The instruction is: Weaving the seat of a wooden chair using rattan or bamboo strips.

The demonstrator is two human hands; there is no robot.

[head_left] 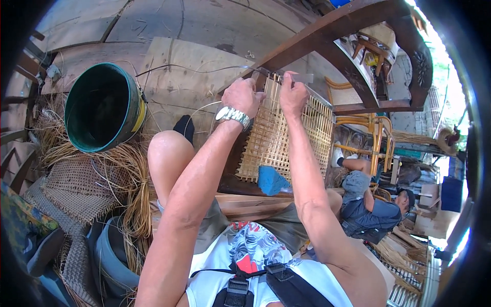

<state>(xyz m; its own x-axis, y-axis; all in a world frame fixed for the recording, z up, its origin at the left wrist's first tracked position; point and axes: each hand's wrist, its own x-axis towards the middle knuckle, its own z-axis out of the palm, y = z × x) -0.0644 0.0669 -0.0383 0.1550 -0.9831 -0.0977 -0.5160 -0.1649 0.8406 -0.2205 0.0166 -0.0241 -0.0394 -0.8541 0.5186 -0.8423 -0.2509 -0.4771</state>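
Observation:
A half-woven cane seat panel (279, 128) is set in a dark wooden chair frame (302, 43) in front of me. My left hand (243, 97), with a metal watch on the wrist, is closed at the panel's far left corner. What its fingers pinch is hidden. A long thin cane strand (197, 70) curves from the left to beside those fingers. My right hand (294, 97) is closed over the panel's far edge, gripping a flat, greyish blade-like strip (303, 78) that points right. On the panel's near edge rests a blue lump (271, 180), perhaps sponge or cloth.
At left stands a dark green bucket (99, 107) beside bundles of loose cane (140, 184) and a woven mat (79, 187). Below is a grey-blue tub (115, 256). Another person (376, 212) sits at right, near a rattan frame (376, 138). Plywood (169, 56) covers the floor.

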